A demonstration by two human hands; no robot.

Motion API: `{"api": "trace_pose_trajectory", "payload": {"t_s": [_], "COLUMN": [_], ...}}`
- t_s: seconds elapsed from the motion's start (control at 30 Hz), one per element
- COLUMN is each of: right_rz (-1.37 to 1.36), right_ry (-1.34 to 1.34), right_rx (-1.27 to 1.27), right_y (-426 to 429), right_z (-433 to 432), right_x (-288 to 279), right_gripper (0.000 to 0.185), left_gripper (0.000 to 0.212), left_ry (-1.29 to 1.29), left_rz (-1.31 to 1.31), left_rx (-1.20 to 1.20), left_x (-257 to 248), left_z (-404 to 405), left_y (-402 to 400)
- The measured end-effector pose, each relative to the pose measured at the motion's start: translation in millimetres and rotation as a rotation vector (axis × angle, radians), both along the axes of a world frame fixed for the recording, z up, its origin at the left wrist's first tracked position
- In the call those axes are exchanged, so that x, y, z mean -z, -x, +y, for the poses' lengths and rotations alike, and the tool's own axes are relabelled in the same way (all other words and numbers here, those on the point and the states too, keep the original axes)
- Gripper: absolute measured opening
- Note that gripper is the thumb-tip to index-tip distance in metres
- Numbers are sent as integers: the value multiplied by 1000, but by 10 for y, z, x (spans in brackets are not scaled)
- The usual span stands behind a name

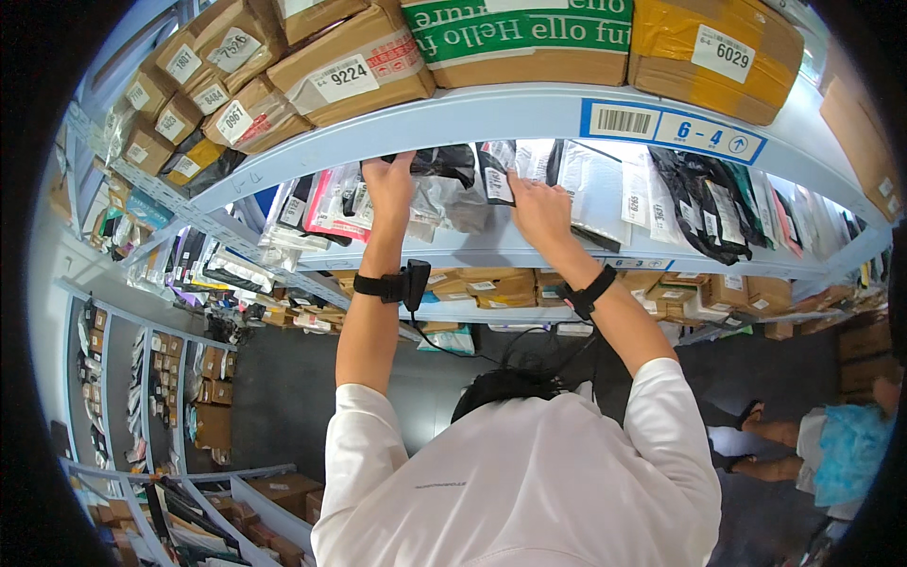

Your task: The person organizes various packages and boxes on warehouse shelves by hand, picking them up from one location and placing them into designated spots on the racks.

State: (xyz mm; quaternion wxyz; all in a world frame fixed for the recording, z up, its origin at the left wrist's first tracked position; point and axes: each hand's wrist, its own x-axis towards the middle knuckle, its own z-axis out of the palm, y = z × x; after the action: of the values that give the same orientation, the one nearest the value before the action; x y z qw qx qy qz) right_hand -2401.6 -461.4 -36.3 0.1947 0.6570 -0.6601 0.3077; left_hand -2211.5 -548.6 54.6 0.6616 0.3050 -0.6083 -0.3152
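Observation:
My left hand reaches into the shelf bay at a black plastic mailer, with its fingertips partly hidden under the upper shelf's edge. Clear and grey plastic mailers hang just right of it. The index finger of my right hand touches the edge of a labelled black mailer; its thumb is hidden, so a grip cannot be confirmed. White mailers and a bunch of black ones stand upright to the right. A pink-edged mailer is left of my left hand. Black straps circle both wrists.
Cardboard boxes line the shelf above, behind its pale blue metal edge. More boxes fill the shelf below. Another person is at the lower right. Further loaded racks stand at the left.

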Motion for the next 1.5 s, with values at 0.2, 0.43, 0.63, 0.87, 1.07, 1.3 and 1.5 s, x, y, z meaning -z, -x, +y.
{"api": "trace_pose_trajectory", "payload": {"t_s": [0.2, 0.43, 0.63, 0.87, 1.07, 1.3, 1.5], "right_rz": [13, -18, -40, 1, 86, 44, -17], "right_ry": [-343, -64, -412, -283, -222, -238, -239], "right_rx": [-46, -235, 169, 77, -71, -202, -229], "right_y": [-449, -30, 493, 630, 843, 838, 681], "right_z": [-209, 259, 566, 538, 450, 244, 195], "right_x": [-132, -65, 82, 247, 280, 309, 299], "right_gripper": [56, 83, 73, 67, 67, 65, 69], "left_gripper": [31, 35, 42, 41, 46, 40, 39], "left_ry": [33, -8, -50, -34, -64, -40, -89], "left_rz": [68, 57, 4, 108, 141, 229, 241], "left_rx": [10, 91, 221, 196, 203, 194, 262], "left_x": [-123, -147, -97, -14, -46, -26, -12], "left_z": [-1, 223, 204, 176, 195, 211, 230], "left_y": [-297, -236, -45, 11, -78, -169, -87]}}
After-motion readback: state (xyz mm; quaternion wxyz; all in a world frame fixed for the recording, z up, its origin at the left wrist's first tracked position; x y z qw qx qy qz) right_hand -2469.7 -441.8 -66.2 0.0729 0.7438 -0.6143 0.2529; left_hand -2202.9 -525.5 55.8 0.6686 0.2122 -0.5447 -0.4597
